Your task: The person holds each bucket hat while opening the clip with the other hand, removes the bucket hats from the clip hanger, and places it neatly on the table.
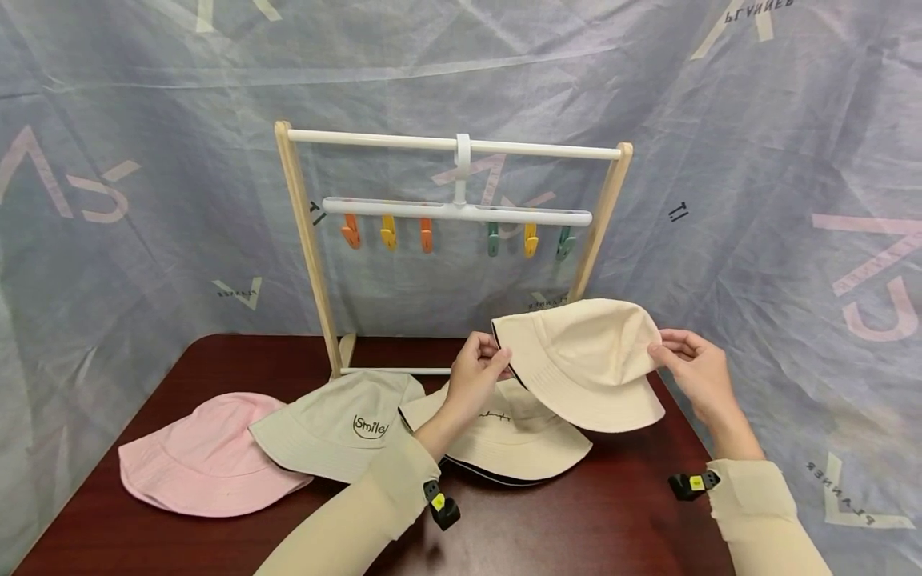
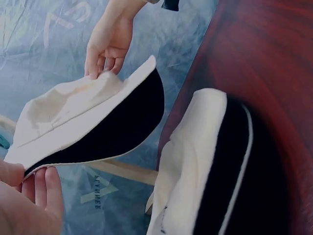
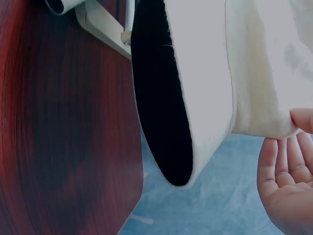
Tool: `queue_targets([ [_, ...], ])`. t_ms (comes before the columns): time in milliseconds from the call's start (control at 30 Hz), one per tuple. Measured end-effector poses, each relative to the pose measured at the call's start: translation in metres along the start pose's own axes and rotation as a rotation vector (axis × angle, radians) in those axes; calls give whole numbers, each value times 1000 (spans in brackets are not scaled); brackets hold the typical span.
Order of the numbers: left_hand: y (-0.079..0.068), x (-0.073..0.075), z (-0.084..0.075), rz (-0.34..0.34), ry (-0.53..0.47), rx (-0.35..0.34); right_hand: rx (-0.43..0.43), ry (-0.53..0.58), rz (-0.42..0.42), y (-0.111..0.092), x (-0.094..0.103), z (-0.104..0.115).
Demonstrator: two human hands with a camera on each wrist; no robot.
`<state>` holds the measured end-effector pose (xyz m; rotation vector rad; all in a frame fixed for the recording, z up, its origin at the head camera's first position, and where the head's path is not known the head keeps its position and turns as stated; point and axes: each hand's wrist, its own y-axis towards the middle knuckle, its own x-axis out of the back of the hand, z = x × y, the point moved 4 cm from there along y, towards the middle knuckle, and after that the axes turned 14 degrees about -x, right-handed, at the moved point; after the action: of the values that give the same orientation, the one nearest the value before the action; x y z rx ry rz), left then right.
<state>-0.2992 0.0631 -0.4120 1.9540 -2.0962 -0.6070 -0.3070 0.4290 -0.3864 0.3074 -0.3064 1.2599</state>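
A cream bucket hat [image 1: 583,360] with a black lining is held up off the table between both hands. My left hand [image 1: 475,372] pinches its brim at the left edge, thumb on the outside. On the other side my right hand [image 1: 695,372] pinches the crown between thumb and fingers. The black underside of the held bucket hat [image 2: 127,122] faces the table in the left wrist view. Below my left forearm lies another cream bucket hat [image 1: 519,444] with small dark lettering, partly covered by that hand. In the right wrist view, the right hand [image 3: 288,181] grips the crown's end.
Left of these lie a pale green bucket hat [image 1: 338,432] marked "Smile" and a pink bucket hat [image 1: 212,456], overlapping. Behind stands a wooden rack [image 1: 306,248] with a white hanger [image 1: 403,210] carrying several coloured clips [image 1: 426,236]. The dark red table [image 1: 576,520] meets a grey cloth backdrop [image 1: 742,264].
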Motion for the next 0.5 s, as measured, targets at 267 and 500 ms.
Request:
queue_targets([
  [267, -19, -12, 7, 46, -58, 46, 2, -185, 42, 7, 10, 0],
  [500, -38, -22, 19, 55, -86, 84, -1, -337, 65, 8, 12, 0],
])
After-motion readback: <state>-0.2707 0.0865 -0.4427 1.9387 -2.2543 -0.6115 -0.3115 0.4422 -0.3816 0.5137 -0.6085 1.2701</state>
